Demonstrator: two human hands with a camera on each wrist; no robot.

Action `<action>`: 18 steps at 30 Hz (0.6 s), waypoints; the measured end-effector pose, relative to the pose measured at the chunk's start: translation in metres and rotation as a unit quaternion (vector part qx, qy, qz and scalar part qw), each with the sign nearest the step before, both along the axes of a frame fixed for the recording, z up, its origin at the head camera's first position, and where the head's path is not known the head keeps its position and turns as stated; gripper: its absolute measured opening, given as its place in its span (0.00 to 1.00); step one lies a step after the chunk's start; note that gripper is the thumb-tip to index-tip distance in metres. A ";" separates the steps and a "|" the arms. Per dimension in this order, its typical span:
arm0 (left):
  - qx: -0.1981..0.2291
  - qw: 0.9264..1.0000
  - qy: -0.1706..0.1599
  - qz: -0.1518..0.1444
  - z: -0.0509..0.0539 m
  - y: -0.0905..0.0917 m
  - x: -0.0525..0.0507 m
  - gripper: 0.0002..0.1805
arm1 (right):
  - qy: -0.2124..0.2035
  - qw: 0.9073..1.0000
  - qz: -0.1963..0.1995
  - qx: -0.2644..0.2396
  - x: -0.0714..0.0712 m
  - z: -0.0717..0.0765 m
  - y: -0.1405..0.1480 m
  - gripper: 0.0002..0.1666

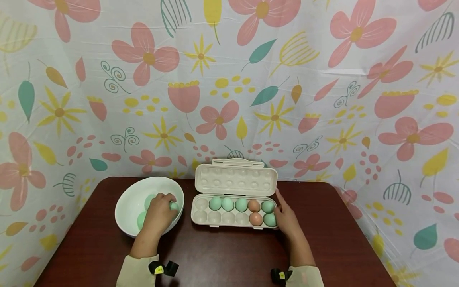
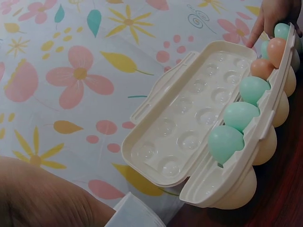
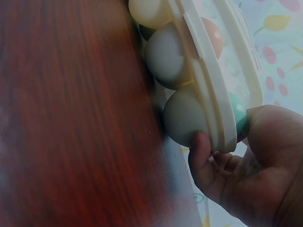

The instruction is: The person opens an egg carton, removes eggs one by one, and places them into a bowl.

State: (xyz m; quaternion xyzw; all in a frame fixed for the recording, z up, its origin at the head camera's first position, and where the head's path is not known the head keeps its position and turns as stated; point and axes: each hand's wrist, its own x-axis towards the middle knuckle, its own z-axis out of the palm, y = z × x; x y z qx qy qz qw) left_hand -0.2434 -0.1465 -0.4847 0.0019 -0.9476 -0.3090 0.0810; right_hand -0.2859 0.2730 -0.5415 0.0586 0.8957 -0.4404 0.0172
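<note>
My left hand [image 1: 159,213] is over the right side of a white bowl [image 1: 125,203] and pinches a pale green egg [image 1: 174,206]. Inside the bowl, green eggs [image 1: 141,220] lie partly behind that hand. To the right stands a cream plastic egg carton [image 1: 236,178], its lid tilted back. Several green eggs [image 1: 227,204] and two brown eggs [image 1: 256,219] sit in its cups; the left front cups are bare. At the carton's right end my right hand [image 1: 288,220] grips the tray edge, its index finger along the lid. In the right wrist view, fingers [image 3: 202,156] curl beneath the tray.
Everything stands on a dark reddish-brown table [image 1: 229,255]. Directly behind it hangs a white cloth with a flower print [image 1: 229,99]. Both wrists wear black straps, the left strap [image 1: 163,268] near the sleeve cuff.
</note>
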 end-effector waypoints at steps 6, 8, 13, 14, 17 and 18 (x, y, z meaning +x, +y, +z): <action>-0.011 1.000 0.010 0.004 -0.005 0.000 -0.003 0.14 | -0.007 1.000 -0.001 -0.003 -0.001 0.000 -0.001 0.39; -0.014 1.000 0.013 0.002 -0.006 0.000 -0.004 0.15 | -0.009 1.000 -0.001 -0.002 -0.002 0.000 0.000 0.39; -0.023 1.000 0.017 -0.010 -0.009 0.000 -0.005 0.16 | -0.007 1.000 -0.001 0.001 -0.003 -0.001 0.001 0.40; -0.026 0.999 0.017 -0.013 -0.010 0.000 -0.005 0.16 | -0.006 1.000 -0.001 0.003 -0.003 -0.001 0.001 0.40; -0.035 0.999 0.021 -0.022 -0.011 0.001 -0.006 0.17 | -0.003 1.000 -0.001 0.005 -0.003 -0.002 0.001 0.40; -0.038 0.999 0.023 -0.025 -0.012 0.001 -0.006 0.17 | -0.003 1.000 -0.001 0.005 -0.003 -0.003 0.001 0.40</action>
